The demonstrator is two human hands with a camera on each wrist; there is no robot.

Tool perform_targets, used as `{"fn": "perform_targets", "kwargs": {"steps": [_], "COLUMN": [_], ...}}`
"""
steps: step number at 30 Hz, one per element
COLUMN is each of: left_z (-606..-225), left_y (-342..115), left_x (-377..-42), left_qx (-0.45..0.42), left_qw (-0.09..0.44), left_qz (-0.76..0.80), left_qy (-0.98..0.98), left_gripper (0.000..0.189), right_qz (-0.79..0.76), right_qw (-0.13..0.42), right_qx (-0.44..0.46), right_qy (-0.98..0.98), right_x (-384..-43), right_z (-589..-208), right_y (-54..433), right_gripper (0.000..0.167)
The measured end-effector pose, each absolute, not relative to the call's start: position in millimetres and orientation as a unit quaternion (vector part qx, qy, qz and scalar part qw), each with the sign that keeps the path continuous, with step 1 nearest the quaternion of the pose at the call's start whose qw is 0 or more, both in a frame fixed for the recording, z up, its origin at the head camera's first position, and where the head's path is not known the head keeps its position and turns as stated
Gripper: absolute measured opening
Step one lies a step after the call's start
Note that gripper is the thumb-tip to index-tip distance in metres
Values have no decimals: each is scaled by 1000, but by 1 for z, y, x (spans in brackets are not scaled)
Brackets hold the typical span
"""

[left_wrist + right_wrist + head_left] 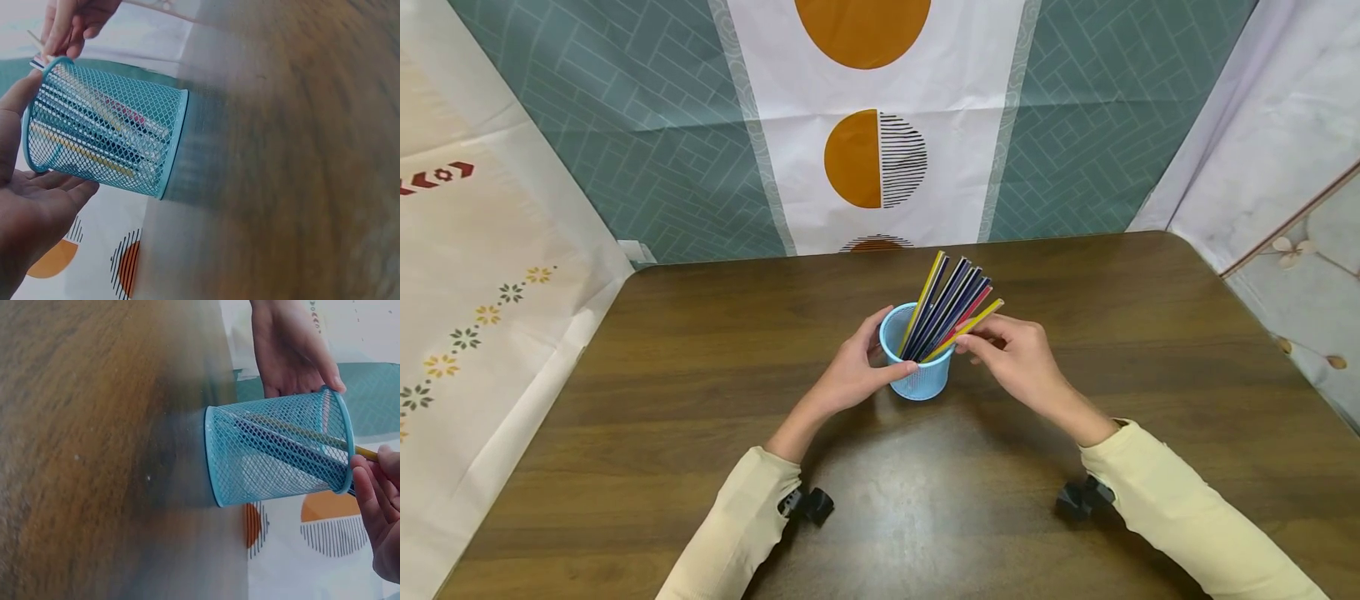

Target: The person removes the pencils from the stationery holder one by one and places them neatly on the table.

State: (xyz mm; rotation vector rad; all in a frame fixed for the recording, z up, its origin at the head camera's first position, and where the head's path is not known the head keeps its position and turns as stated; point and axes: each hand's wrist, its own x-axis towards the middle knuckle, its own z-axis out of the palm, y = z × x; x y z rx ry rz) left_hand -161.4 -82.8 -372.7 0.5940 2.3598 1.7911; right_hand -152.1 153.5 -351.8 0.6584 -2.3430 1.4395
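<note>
Standing upright on the desk [737, 350], a light-blue mesh cup [922, 387] occupies the middle of the far half, between the two hands. Dark pencils [942, 304] fill it in a bundle, their upper ends leaning toward the far right. One yellow pencil [922, 300] lies along the left of the bundle, a red pencil [978, 305] along its right, and a second yellow pencil [987, 313] slants lowest over the right rim. The left hand [853, 371] grasps the cup from the left, thumb at the near rim and fingers around the far side. The right hand [1018, 358] pinches the second yellow pencil just beside the right rim. Pale yellow sleeves [1195, 508] cover both forearms, with a black device [808, 504] at each wrist. Beyond the desk hangs a green patterned cloth [692, 158] with a white central band bearing orange and striped circles [857, 158]; a cream cloth with flowers [441, 367] hangs at left.
</note>
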Motion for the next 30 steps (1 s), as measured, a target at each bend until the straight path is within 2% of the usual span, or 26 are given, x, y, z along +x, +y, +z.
{"fn": "perform_targets", "kwargs": {"steps": [3,10,18,25,30], "left_z": [-374,-375,-375,-376,-376], "left_y": [-83,-83,-83,-82,-82], "left_x": [-162,-162,-162,-162,-163], "left_qx": [196,199,192,194,197], "left_qw": [59,52,48,44,36], "left_qz": [594,589,585,602,607], "left_qy": [778,781,786,773,769], "left_gripper": [83,82,81,78,79], "right_qz": [506,480,507,502,518], "right_qw": [147,165,137,181,186], "right_qx": [221,235,262,295,304], "right_qy": [-821,-829,-809,-793,-777], "right_x": [-151,-150,-146,-148,-149], "right_z": [-349,-344,-345,-345,-340], "right_y": [155,154,152,150,147], "right_gripper": [5,8,11,10,9]}}
